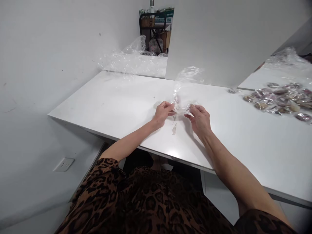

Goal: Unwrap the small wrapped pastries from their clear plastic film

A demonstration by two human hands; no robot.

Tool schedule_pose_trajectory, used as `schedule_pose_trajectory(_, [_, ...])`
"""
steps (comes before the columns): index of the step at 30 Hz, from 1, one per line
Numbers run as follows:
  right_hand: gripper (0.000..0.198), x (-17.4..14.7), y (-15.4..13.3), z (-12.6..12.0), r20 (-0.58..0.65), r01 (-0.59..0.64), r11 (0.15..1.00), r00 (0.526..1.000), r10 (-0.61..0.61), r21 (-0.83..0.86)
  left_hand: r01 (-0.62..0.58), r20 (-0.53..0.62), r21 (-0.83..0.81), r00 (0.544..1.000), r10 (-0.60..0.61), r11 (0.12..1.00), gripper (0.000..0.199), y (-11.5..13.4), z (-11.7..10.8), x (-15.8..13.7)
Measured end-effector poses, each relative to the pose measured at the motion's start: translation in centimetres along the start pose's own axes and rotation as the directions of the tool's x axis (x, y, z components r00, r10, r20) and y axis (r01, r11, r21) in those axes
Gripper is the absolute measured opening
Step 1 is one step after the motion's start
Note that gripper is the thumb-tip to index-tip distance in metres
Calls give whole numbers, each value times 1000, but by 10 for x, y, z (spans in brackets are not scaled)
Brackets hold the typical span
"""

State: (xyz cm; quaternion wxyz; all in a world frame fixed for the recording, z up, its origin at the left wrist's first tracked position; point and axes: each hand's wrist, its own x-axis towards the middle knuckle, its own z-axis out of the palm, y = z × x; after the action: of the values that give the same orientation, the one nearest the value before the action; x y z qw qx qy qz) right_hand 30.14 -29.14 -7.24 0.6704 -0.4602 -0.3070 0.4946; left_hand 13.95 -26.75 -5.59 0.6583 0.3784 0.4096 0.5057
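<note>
A crinkled clear plastic bag [186,79] stretches upward and away from my two hands over the white table [117,110]. My left hand [163,113] pinches its near left edge between thumb and fingers. At the right edge, my right hand [199,117] also pinches the plastic. Glare and folds around the fingers make it hard to tell whether anything small lies inside the bag. Both wrists hover close to the tabletop.
Several small wrapped items [282,99] form a pile on the right. Loose clear plastic [129,61] lies at the back left. A white panel [209,42] rises behind the table, and a black rack [156,22] with packages stands beyond.
</note>
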Motion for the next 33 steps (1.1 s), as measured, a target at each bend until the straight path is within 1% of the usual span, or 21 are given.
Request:
schedule_pose_trajectory(3, [48, 0, -3, 0, 48, 2, 999, 999, -5, 51, 77, -101, -246, 989, -104, 966, 22, 7, -5, 8])
schedule_pose_trajectory(5, [44, -2, -7, -2, 198, -52, 998, 978, 58, -35, 80, -165, -377, 975, -152, 923, 19, 11, -8, 15])
schedule_pose_trajectory(6, [41, -2, -9, -3, 303, -89, 988, 945, 123, -125, 76, -187, -425, 968, -170, 902, 18, 12, -9, 18])
schedule_pose_trajectory(8, [37, -2, -12, -8, 471, -139, 932, 832, 294, -335, 50, -218, -489, 960, -177, 871, 18, 14, -13, 24])
schedule_pose_trajectory(9, [37, -1, -14, -11, 500, -148, 898, 787, 361, -415, 25, -227, -504, 961, -160, 864, 18, 16, -14, 26])
schedule_pose_trajectory(10, [37, 1, -16, -13, 492, -152, 875, 777, 393, -459, -3, -228, -508, 965, -131, 862, 17, 17, -16, 27])
schedule_pose_trajectory(11, [38, 3, -17, -15, 452, -153, 873, 807, 381, -463, -26, -215, -501, 972, -96, 865, 17, 19, -17, 28])
schedule_pose_trajectory(13, [39, 9, -19, -19, 314, -127, 916, 914, 257, -380, -39, -139, -467, 990, -30, 883, 19, 23, -20, 28])
schedule_pose_trajectory(14, [39, 11, -20, -20, 249, -105, 941, 949, 192, -322, -27, -75, -438, 997, -6, 899, 20, 24, -21, 26])
schedule_pose_trajectory(15, [38, 14, -21, -21, 202, -94, 959, 967, 152, -269, -6, 1, -398, 1000, 7, 918, 22, 25, -22, 25])
schedule_pose_trajectory(17, [40, 17, -21, -22, 182, -124, 973, 970, 161, -197, 36, 175, -289, 985, 15, 957, 25, 26, -24, 21])
schedule_pose_trajectory(19, [48, 18, -20, -21, 221, -184, 968, 950, 220, -173, 63, 342, -156, 940, -6, 986, 30, 24, -25, 17])
schedule_pose_trajectory(21, [52, 17, -15, -18, 268, -201, 968, 934, 235, -151, 76, 463, -13, 884, -62, 997, 33, 20, -25, 15])
schedule_pose_trajectory(23, [48, 15, -10, -15, 260, -177, 977, 944, 202, -117, 74, 514, 138, 847, -135, 988, 33, 15, -25, 13])
schedule_pose_trajectory(24, [45, 14, -8, -13, 233, -159, 982, 956, 179, -99, 62, 504, 209, 848, -162, 976, 31, 12, -25, 13])
schedule_pose_trajectory(26, [46, 12, -4, -10, 157, -125, 989, 978, 135, -74, -18, 412, 322, 903, -122, 947, 26, 7, -25, 13])
schedule_pose_trajectory(28, [51, 10, -1, -7, 100, -84, 994, 991, 91, -76, -192, 296, 432, 953, 63, 881, 31, 4, -23, 11])
schedule_pose_trajectory(29, [54, 9, 0, -6, 78, -58, 994, 995, 65, -89, -294, 279, 495, 945, 171, 818, 38, 2, -22, 9])
schedule_pose_trajectory(30, [58, 8, 1, -5, 57, -29, 993, 998, 36, -110, -387, 302, 556, 918, 256, 735, 43, 1, -20, 7])
schedule_pose_trajectory(31, [61, 7, 3, -4, 42, 0, 990, 999, 6, -138, -460, 355, 610, 886, 297, 645, 48, 0, -19, 4])
schedule_pose_trajectory(33, [66, 6, 5, -2, 35, 52, 980, 998, -46, -195, -533, 455, 689, 846, 280, 492, 52, -2, -15, -2])
